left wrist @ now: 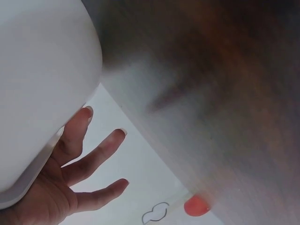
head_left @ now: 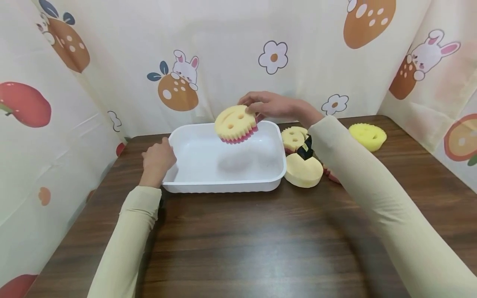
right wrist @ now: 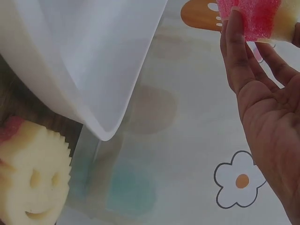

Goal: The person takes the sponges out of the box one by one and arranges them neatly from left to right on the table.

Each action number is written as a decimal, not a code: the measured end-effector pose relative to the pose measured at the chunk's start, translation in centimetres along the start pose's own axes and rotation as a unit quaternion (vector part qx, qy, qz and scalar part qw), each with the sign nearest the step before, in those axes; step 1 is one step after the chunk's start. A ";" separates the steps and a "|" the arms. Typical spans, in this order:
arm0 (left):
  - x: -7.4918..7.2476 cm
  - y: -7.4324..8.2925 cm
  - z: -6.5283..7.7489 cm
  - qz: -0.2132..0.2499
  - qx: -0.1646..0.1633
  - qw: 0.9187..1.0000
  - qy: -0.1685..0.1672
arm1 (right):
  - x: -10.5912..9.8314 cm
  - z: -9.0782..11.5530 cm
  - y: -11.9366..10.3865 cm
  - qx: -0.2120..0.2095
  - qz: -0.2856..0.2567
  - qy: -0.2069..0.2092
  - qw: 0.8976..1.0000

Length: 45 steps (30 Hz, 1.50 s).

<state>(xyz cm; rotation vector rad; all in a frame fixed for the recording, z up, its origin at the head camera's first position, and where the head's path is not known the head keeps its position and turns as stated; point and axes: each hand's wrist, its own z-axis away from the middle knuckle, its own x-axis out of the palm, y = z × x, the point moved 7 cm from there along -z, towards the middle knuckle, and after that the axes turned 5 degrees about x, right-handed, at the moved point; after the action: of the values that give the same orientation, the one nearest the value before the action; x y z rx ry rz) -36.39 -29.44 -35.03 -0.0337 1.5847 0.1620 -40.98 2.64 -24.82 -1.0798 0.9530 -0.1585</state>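
Note:
My right hand point(head_left: 270, 104) pinches a round smiley sponge point(head_left: 234, 124), pale yellow on top with a pink scalloped underside, above the white tray point(head_left: 223, 188). In the right wrist view, its fingers point(right wrist: 236, 51) lie against the sponge's pink side. At the tray's left end, my left hand point(head_left: 158, 159) holds the rim. The left wrist view has the fingers point(left wrist: 96, 161) spread along the outer wall, the thumb hidden behind the tray. Beside the tray's right end lie another smiley sponge point(head_left: 292, 138) and a plain round cream sponge point(head_left: 303, 171).
A bright yellow smiley sponge point(head_left: 368, 136) lies farther right on the dark wood table point(head_left: 238, 240). A small black item point(head_left: 306, 150) sits among the sponges, and a reddish piece point(head_left: 331, 176) is partly hidden by the right sleeve. Printed curtains point(head_left: 231, 66) hang behind and beside the table.

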 end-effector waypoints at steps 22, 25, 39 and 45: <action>-0.1 0.1 0.0 -0.006 -0.003 1.000 0.002 | -2.4 2.0 2.7 0.012 -0.017 0.016 1.000; 0.0 0.2 -0.1 -0.006 0.001 1.000 0.002 | -2.8 2.4 3.4 0.017 -0.027 0.019 0.999; 0.1 0.0 -0.3 -0.004 0.000 1.000 -0.002 | -4.9 4.6 7.4 0.076 -0.011 0.040 0.996; 0.3 -0.1 -0.4 -0.006 0.002 1.000 -0.009 | -5.4 5.7 8.4 0.086 -0.007 0.045 0.995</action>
<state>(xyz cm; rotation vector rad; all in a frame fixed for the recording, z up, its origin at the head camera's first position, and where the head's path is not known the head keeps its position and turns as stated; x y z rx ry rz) -36.81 -29.55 -35.34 -0.0383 1.5674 0.1495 -42.85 13.62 -27.73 -0.9270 0.9937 -0.2974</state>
